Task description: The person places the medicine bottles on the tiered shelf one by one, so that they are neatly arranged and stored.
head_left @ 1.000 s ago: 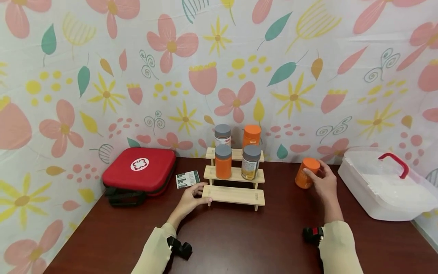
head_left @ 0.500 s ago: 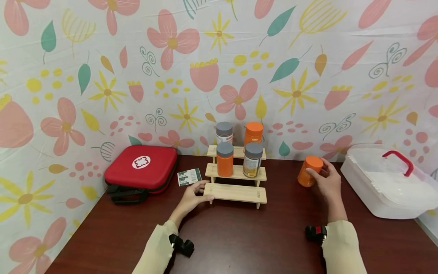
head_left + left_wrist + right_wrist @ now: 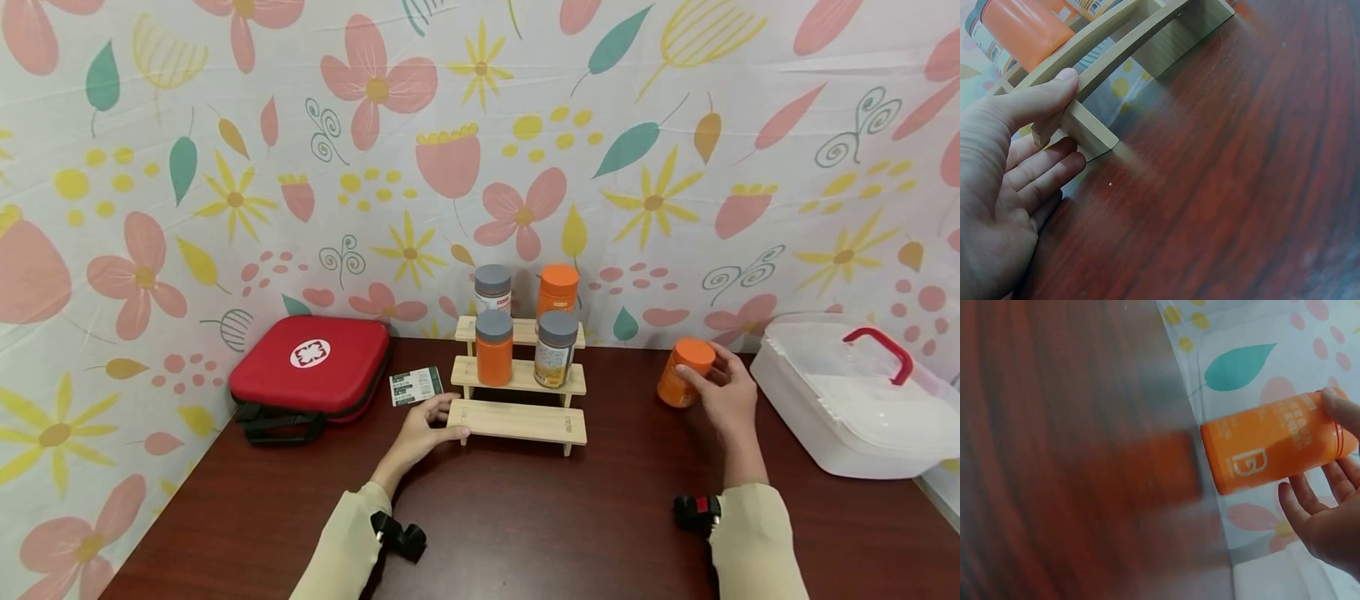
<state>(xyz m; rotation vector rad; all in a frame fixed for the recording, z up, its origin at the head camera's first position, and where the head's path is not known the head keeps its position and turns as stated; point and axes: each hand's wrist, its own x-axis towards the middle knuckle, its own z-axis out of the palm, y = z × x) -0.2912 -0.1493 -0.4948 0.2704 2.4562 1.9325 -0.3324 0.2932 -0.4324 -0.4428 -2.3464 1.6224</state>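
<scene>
My left hand (image 3: 422,431) grips the left end of the lowest step of a three-tier wooden display stand (image 3: 517,422). In the left wrist view, the thumb (image 3: 1054,95) lies on the board and the fingers are under its end. To the right of the stand, my right hand (image 3: 727,396) holds an orange bottle (image 3: 681,385) by its upper part, thumb on the near side. White lettering shows on this bottle (image 3: 1266,447) in the right wrist view. It leans slightly; whether its base touches the table I cannot tell.
On the middle step stand an orange jar with a grey lid (image 3: 494,354) and a grey-lidded labelled jar (image 3: 554,354). Behind them are another grey-lidded jar (image 3: 492,292) and an orange one (image 3: 558,287). A red first-aid case (image 3: 315,362), a blister pack (image 3: 416,386) and a white lidded box (image 3: 847,400) surround them.
The right hand and the orange bottle have shifted slightly to the right relative to the stand. The left hand keeps its hold. The head view has moved a little.
</scene>
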